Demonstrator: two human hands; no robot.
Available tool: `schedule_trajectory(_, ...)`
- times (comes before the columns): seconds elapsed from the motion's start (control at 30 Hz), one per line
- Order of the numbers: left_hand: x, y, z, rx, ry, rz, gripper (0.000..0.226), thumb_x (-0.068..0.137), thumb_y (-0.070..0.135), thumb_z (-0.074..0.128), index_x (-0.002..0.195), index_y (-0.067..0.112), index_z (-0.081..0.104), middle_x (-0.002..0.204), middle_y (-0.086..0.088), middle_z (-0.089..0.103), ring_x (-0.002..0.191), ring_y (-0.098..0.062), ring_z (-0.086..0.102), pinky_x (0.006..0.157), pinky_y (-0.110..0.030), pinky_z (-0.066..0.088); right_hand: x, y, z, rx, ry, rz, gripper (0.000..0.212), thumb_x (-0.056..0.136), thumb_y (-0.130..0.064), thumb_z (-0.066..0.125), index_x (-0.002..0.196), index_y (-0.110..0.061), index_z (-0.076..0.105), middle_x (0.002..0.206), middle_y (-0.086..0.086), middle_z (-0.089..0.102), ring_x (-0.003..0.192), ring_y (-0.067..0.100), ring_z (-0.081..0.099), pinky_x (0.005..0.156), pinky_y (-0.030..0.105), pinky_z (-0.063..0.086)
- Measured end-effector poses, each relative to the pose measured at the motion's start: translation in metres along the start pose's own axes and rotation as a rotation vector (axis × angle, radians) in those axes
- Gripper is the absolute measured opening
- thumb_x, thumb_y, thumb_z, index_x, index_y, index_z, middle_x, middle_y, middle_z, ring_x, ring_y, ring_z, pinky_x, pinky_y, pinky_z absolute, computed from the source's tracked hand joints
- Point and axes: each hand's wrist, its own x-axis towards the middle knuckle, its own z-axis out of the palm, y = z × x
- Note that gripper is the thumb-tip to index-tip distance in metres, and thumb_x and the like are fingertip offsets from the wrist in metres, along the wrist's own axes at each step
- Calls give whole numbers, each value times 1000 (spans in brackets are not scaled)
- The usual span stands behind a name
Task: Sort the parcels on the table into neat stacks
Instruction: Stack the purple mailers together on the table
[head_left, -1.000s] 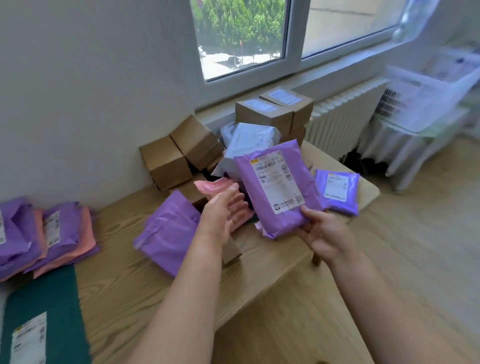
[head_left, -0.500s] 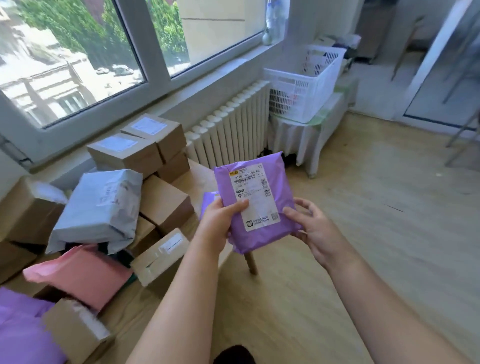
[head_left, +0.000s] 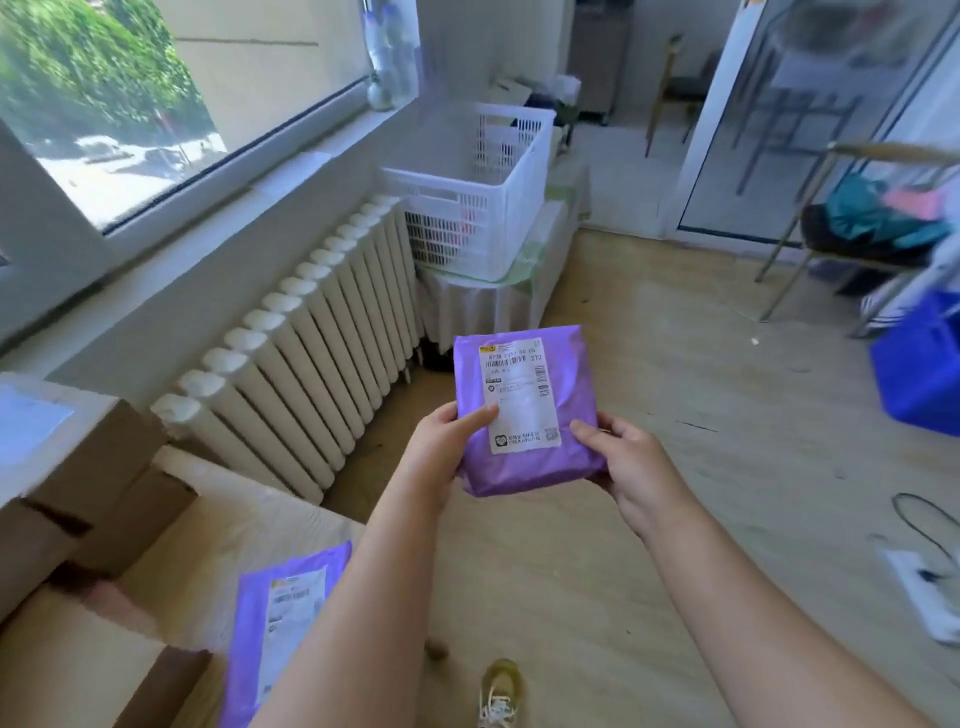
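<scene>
Now, leftmost, cardboard boxes (head_left: 78, 467) are sitting on the desk (head_left: 234, 525), a second purple parcel (head_left: 280, 613) lying label-up beside them. Our left hand (head_left: 441, 452) is pinching the purple parcel (head_left: 524, 462) by its left edge, thumb on its white label (head_left: 522, 395), where "272" is showing; our right hand (head_left: 628, 467) is gripping the right edge. Since a second ago we are holding it farther off the desk, over the floor.

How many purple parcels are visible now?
2. The held parcel sits between left hand and right hand; the table parcel lies on the table, lower left. More may be hidden.
</scene>
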Motion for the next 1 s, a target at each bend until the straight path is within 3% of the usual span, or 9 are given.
schedule_trajectory(0.13,75,38,40,98,-73,-14,24,75,14,75,99,14,72,99,-12,77,96,-35,68,81,-41,42,61,-40,-13,74,76,-24,26,94,-2,60,120,-1,62,98,12,72,69,13,68,60,24,57)
schedule_trajectory(0.33,192,79,121,130,-113,2,23,80,-3,71,98,12,73,100,-11,76,86,-29,72,62,-28,55,170,-107,-58,54,125,-77,24,96,-1,57,118,-6,61,93,6,71,65,8,68,57,21,55)
schedule_trajectory(0.4,234,93,148,124,-93,23,25,79,-2,73,99,12,74,99,-11,77,93,-33,73,74,-39,61,214,-130,-71,19,116,-98,26,95,0,58,120,-9,61,99,6,72,70,11,69,59,23,55)
schedule_trajectory(0.5,292,117,187,118,-28,40,26,79,1,75,103,13,74,99,-9,77,98,-34,72,89,-54,56,282,-168,-88,-69,86,-135,38,92,0,62,127,-13,57,105,6,72,80,17,68,67,29,55)
schedule_trajectory(0.67,361,152,230,163,63,76,19,82,8,77,98,19,74,96,-12,77,85,-30,73,76,-42,59,368,-228,-103,-162,25,-149,48,89,1,67,133,-15,54,100,4,73,73,12,69,60,24,53)
schedule_trajectory(0.77,403,170,240,175,138,94,16,83,14,79,87,27,71,90,-7,77,88,-28,74,86,-43,59,424,-259,-97,-176,-4,-149,55,88,5,67,137,-13,52,102,5,72,74,10,70,59,22,54)
schedule_trajectory(0.9,465,200,236,151,219,95,25,89,26,72,112,29,65,96,6,73,90,-19,73,87,-40,59,500,-288,-66,-175,-77,-138,56,87,7,66,135,-18,51,104,5,71,80,14,69,60,21,56)
schedule_trajectory(1.0,525,227,223,197,239,75,26,93,32,67,118,36,62,97,15,70,95,-16,70,91,-40,57,571,-307,-35,-226,-133,-138,55,87,7,67,135,-16,53,111,8,71,91,19,69,72,26,56)
